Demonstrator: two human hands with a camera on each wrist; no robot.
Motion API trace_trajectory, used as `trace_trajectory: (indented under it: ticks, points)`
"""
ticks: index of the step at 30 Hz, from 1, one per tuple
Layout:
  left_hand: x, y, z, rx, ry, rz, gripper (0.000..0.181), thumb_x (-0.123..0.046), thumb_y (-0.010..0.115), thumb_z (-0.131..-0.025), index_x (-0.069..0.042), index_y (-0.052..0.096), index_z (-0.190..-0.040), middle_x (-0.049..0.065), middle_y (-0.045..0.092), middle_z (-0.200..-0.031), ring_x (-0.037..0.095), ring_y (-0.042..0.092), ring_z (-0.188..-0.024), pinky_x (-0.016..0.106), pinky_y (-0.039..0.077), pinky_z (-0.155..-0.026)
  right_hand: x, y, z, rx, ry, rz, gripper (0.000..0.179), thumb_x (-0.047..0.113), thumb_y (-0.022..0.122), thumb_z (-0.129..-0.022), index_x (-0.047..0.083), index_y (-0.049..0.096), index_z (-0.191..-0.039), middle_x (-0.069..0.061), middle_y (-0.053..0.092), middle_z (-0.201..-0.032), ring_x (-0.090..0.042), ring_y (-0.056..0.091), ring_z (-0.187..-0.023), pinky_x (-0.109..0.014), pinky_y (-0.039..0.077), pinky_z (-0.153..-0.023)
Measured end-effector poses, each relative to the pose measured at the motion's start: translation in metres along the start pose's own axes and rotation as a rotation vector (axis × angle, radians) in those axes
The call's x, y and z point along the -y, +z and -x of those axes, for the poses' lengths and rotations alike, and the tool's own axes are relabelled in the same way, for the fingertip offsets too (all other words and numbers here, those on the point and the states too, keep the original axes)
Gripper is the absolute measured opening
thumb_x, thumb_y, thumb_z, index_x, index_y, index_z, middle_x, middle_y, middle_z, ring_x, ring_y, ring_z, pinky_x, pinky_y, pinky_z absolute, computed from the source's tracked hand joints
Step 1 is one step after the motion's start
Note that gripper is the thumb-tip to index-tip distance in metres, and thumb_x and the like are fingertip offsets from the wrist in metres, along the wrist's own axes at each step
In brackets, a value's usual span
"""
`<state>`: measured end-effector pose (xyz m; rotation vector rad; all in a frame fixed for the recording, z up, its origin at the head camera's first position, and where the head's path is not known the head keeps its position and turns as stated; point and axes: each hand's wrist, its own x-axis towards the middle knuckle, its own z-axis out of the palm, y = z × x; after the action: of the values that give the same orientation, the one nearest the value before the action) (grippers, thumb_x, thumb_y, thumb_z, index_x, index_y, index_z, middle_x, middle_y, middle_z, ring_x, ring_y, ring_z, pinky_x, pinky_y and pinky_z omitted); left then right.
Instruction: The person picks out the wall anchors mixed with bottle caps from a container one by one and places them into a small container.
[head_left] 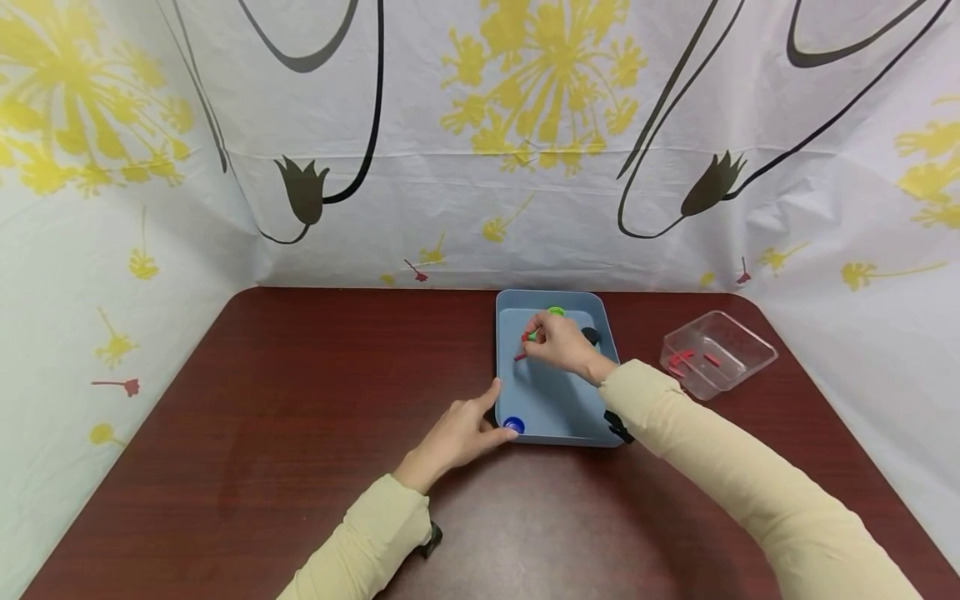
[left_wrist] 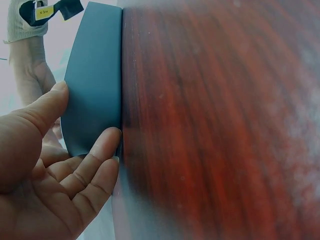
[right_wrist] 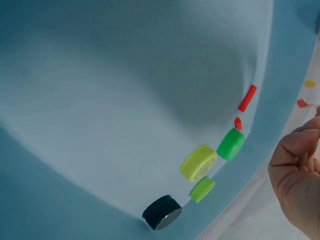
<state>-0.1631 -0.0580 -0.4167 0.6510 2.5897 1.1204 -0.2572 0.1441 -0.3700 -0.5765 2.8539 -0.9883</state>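
Observation:
A shallow blue-grey tray (head_left: 558, 408) stands on the table. My left hand (head_left: 460, 432) grips its near left corner, thumb and fingers spread round the walls; a blue bottle cap (head_left: 513, 425) lies inside by the thumb. Over the tray, my right hand (head_left: 561, 343) pinches a thin red stick (head_left: 520, 357) at its fingertips, which the right wrist view mostly cuts off. Along the tray's far side in that view lie another red stick (right_wrist: 247, 98), a small red piece (right_wrist: 238, 123), a green cap (right_wrist: 231, 144), a yellow-green cap (right_wrist: 198, 163), a light green cap (right_wrist: 202, 189) and a black cap (right_wrist: 162, 212).
To the right of the tray stands a clear plastic box (head_left: 738, 375) with several red sticks (head_left: 681, 358) in it. The dark red-brown table (head_left: 360, 358) ends at a patterned sheet (head_left: 420, 208) that hangs behind and at both sides.

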Motion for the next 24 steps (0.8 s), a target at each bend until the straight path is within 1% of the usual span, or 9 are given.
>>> trace_trajectory:
  ticks: [4, 10, 15, 21, 24]
  points:
    - [0.000, 0.000, 0.000, -0.002, 0.010, -0.007, 0.080, -0.036, 0.064, -0.089, -0.003, 0.022, -0.149, 0.000, 0.069, -0.072, 0.003, 0.058, -0.059, 0.022, 0.044, -0.060, -0.005, -0.007, 0.004, -0.062, 0.012, -0.029, 0.020, 0.012, 0.063, -0.087, -0.001, 0.058, -0.101, -0.007, 0.054, -0.072, -0.013, 0.044, -0.056, -0.027, 0.038, -0.054]
    - [-0.001, 0.000, 0.001, -0.007, 0.012, -0.006, 0.080, -0.036, 0.065, -0.089, -0.003, 0.023, -0.148, 0.001, 0.069, -0.074, 0.003, 0.059, -0.060, 0.022, 0.045, -0.061, -0.012, -0.020, 0.010, -0.158, 0.005, -0.049, 0.022, 0.012, 0.063, -0.088, -0.001, 0.057, -0.103, -0.007, 0.053, -0.072, -0.013, 0.043, -0.055, -0.026, 0.037, -0.054]
    - [-0.001, 0.000, 0.001, -0.013, 0.012, -0.006, 0.081, -0.036, 0.066, -0.088, -0.002, 0.023, -0.148, 0.002, 0.069, -0.076, 0.003, 0.059, -0.062, 0.023, 0.045, -0.061, -0.017, -0.029, 0.015, -0.180, 0.036, -0.075, 0.020, 0.013, 0.062, -0.089, 0.000, 0.056, -0.103, -0.006, 0.053, -0.072, -0.014, 0.044, -0.056, -0.027, 0.037, -0.055]
    - [-0.001, 0.000, 0.001, -0.014, 0.010, -0.012, 0.080, -0.035, 0.065, -0.088, -0.003, 0.023, -0.148, 0.002, 0.070, -0.077, 0.004, 0.060, -0.063, 0.023, 0.045, -0.062, -0.026, -0.041, 0.022, -0.213, 0.085, -0.067, 0.019, 0.016, 0.062, -0.090, 0.002, 0.056, -0.102, -0.005, 0.053, -0.069, -0.013, 0.045, -0.055, -0.028, 0.038, -0.055]
    - [-0.001, 0.000, 0.001, -0.013, 0.015, -0.014, 0.080, -0.035, 0.065, -0.089, -0.002, 0.023, -0.148, 0.002, 0.070, -0.076, 0.003, 0.060, -0.063, 0.023, 0.045, -0.062, -0.033, -0.049, 0.027, -0.244, 0.110, -0.058, 0.020, 0.017, 0.061, -0.091, 0.001, 0.056, -0.103, -0.006, 0.053, -0.070, -0.013, 0.045, -0.056, -0.028, 0.039, -0.055]
